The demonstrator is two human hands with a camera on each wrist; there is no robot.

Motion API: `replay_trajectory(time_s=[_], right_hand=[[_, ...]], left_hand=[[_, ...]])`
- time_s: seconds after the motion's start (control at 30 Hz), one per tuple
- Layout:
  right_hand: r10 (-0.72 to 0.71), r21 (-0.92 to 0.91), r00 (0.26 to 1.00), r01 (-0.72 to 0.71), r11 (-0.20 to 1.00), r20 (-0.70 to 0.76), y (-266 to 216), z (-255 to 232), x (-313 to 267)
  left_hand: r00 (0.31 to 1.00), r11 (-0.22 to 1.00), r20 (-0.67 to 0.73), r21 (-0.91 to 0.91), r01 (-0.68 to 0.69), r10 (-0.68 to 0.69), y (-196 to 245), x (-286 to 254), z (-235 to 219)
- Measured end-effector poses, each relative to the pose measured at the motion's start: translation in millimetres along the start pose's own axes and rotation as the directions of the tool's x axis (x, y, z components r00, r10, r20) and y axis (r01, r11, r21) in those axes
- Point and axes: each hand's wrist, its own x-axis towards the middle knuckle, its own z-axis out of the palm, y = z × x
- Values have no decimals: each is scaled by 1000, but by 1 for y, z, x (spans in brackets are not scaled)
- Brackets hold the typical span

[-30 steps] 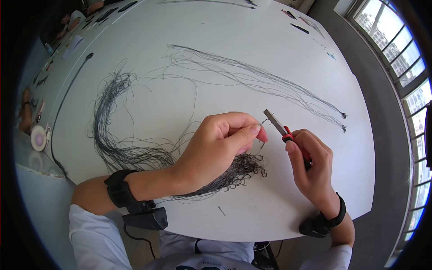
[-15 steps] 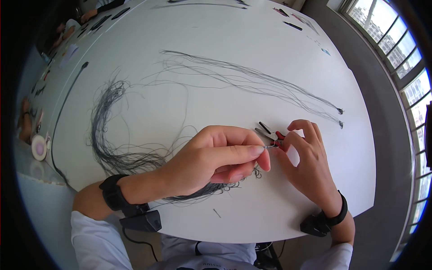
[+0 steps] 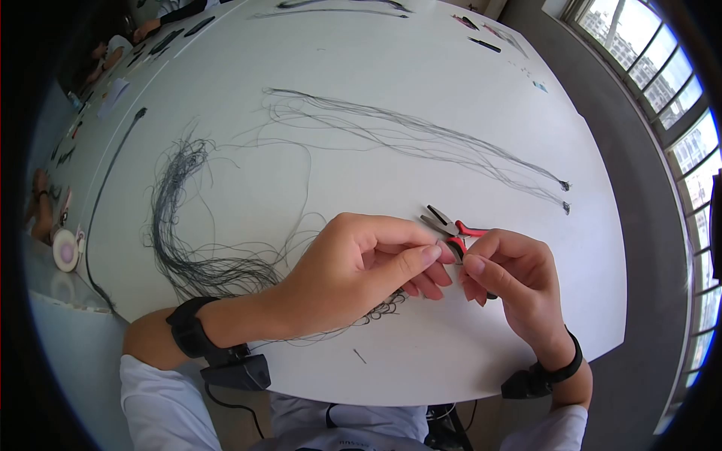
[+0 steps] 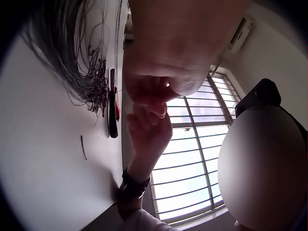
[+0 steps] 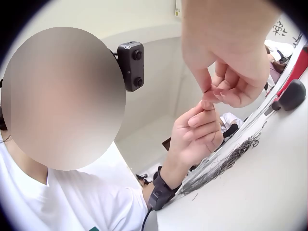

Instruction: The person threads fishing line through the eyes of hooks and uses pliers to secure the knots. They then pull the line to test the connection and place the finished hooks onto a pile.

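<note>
My left hand (image 3: 361, 270) pinches the end of a thin dark strand between thumb and forefinger. Close to its fingertips, the right hand (image 3: 519, 282) has thumb and forefinger pinched together on the same strand, most of which the fingers hide. In the right wrist view the two sets of fingertips meet. Red-handled pliers (image 3: 444, 223) lie on the table just beyond them, jaws apart, partly covered by the right hand. Under the left forearm runs a thick bundle of dark strands (image 3: 169, 225), its small curled ends (image 4: 96, 86) showing in the left wrist view.
A looser group of long strands (image 3: 421, 124) stretches across the white table (image 3: 421, 368). One short dark piece (image 3: 359, 355) lies near the front edge. A thin dark cord (image 3: 113, 173) and a white roll (image 3: 66, 249) are at the left, a black pen-like tool (image 3: 485, 45) far right.
The right hand has put the pliers down on the table and now pinches at the left fingertips. The left hand has moved slightly lower, still pinching.
</note>
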Motion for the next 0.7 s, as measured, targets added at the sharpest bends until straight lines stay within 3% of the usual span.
replay_trajectory(time_s=[0.03,0.1,0.13,0.23,0.3,0.37,0.43,0.5,0.57,0.7], right_hand=[[2,-25,999,-3,1000,-48,-1,1,0],[14,-31,997,-16,999,-77,-2,0,1],[25,-37,994,-29,999,-106,-2,-1,2],[-28,-25,985,24,999,-169,1,-11,6],[-146,-100,940,121,988,-309,4,-16,11],[-212,-252,902,120,960,-376,3,-26,16],[-225,-317,874,88,945,-431,1,-37,18],[-238,-350,841,63,935,-486,0,-49,21],[-228,-365,840,39,930,-492,-3,-65,23],[-232,-329,771,30,944,-594,-1,-98,22]], left_hand=[[1000,1000,-1,0,-1,1,0,1,-1],[964,982,-191,79,-171,183,3,5,-6],[943,984,-281,61,-168,178,8,6,-8],[903,967,-349,49,-248,249,14,13,-29],[894,966,-367,85,-245,259,21,15,-42],[876,954,-389,209,-217,284,22,17,-54],[875,956,-399,214,-202,274,23,18,-62],[790,928,-498,280,-244,358,22,23,-71],[793,940,-513,256,-226,330,24,24,-84],[831,945,-490,304,-121,264,16,28,-111]])
